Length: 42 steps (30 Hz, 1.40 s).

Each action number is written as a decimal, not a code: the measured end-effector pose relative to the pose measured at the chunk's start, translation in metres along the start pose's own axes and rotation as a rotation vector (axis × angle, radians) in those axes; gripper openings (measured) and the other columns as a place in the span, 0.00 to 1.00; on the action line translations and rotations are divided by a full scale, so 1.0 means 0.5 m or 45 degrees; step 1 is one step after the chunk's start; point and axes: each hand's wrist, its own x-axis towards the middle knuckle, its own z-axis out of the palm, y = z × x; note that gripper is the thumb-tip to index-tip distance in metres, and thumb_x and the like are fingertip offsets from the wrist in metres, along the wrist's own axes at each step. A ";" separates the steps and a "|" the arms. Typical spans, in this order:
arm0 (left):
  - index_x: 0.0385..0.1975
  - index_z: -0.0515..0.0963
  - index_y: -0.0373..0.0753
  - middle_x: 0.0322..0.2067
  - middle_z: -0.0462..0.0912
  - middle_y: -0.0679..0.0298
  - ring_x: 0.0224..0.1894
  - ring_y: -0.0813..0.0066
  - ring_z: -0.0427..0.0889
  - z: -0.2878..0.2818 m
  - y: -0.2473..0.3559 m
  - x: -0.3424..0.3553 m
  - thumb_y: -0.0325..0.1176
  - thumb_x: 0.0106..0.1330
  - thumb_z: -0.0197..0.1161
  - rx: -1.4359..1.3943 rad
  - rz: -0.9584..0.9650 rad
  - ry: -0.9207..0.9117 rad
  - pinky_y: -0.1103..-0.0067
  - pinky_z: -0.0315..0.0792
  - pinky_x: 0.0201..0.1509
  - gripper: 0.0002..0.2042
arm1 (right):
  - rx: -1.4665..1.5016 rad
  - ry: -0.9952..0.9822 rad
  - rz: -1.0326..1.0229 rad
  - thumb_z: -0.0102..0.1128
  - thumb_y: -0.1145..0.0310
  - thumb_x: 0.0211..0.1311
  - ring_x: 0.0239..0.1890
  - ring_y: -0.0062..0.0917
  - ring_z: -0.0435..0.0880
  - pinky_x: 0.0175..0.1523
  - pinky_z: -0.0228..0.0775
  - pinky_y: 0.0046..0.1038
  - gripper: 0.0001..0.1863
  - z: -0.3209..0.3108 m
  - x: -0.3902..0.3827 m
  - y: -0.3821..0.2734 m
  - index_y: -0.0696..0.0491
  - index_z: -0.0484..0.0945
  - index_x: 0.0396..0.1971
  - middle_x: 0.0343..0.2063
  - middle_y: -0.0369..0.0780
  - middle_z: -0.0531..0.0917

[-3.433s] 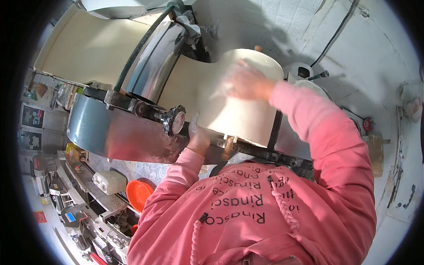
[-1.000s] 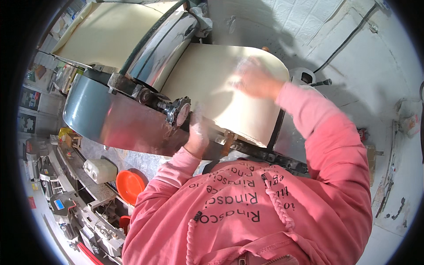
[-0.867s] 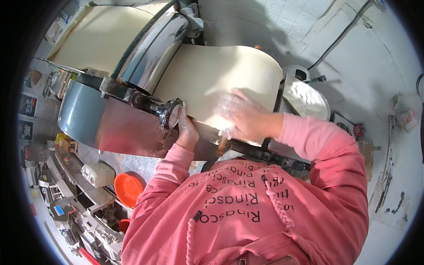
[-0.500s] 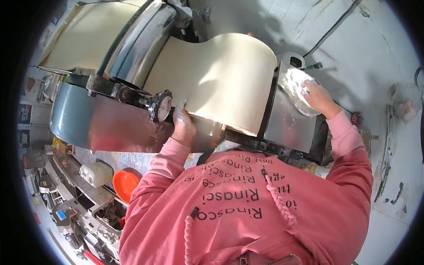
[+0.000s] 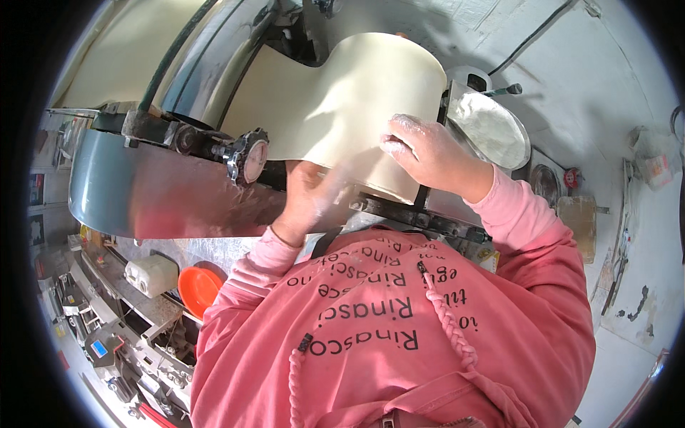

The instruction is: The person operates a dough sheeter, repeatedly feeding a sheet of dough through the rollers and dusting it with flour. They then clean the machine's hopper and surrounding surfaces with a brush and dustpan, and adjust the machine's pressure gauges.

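A wide, pale dough sheet comes out of a metal rolling machine and curves over a thick roll at its right end. My left hand is at the sheet's near edge, its fingers mostly hidden by the edge and a whitish blur. Over the right part of the sheet, my right hand is closed, with flour on its curled fingers. A pale streak of flour trails from it toward my left hand. Beyond my right hand, an oval tray of white flour rests on the machine's metal end.
A round handwheel sticks out near my left hand, beside the blue-grey machine housing. Lower left are an orange basin, a white jug and other equipment. A green-handled tool lies by the flour tray.
My right hand has left the flour tray and moved left over the dough sheet, with flour streaking from it. My left hand has shifted slightly and its fingers are now lower at the sheet's edge.
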 end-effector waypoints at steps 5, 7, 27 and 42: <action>0.44 0.76 0.36 0.38 0.79 0.54 0.41 0.60 0.76 0.025 0.045 0.019 0.41 0.59 0.61 0.555 0.146 -0.021 0.68 0.66 0.50 0.18 | -0.063 0.033 -0.046 0.51 0.73 0.56 0.31 0.41 0.76 0.37 0.68 0.33 0.06 -0.011 0.054 0.038 0.57 0.71 0.33 0.27 0.47 0.75; 0.44 0.77 0.37 0.43 0.76 0.51 0.42 0.58 0.74 0.024 0.071 0.025 0.44 0.62 0.57 0.714 0.189 -0.027 0.69 0.65 0.52 0.18 | -0.118 0.139 0.027 0.51 0.73 0.56 0.32 0.41 0.77 0.37 0.68 0.34 0.05 -0.028 0.103 0.072 0.57 0.71 0.30 0.26 0.47 0.77; 0.54 0.68 0.34 0.50 0.74 0.59 0.52 0.72 0.72 -0.067 -0.114 0.189 0.32 0.61 0.57 0.946 0.598 -0.161 0.77 0.66 0.55 0.21 | 0.254 0.018 0.409 0.54 0.70 0.55 0.29 0.18 0.74 0.37 0.67 0.22 0.05 -0.042 0.171 0.178 0.56 0.75 0.28 0.26 0.35 0.77; 0.44 0.68 0.36 0.38 0.74 0.59 0.43 0.69 0.75 0.071 0.128 0.181 0.31 0.58 0.60 0.602 0.794 -0.124 0.78 0.70 0.43 0.16 | 0.222 -0.107 0.317 0.52 0.69 0.59 0.21 0.20 0.73 0.27 0.67 0.25 0.08 -0.070 0.185 0.144 0.58 0.70 0.29 0.23 0.38 0.74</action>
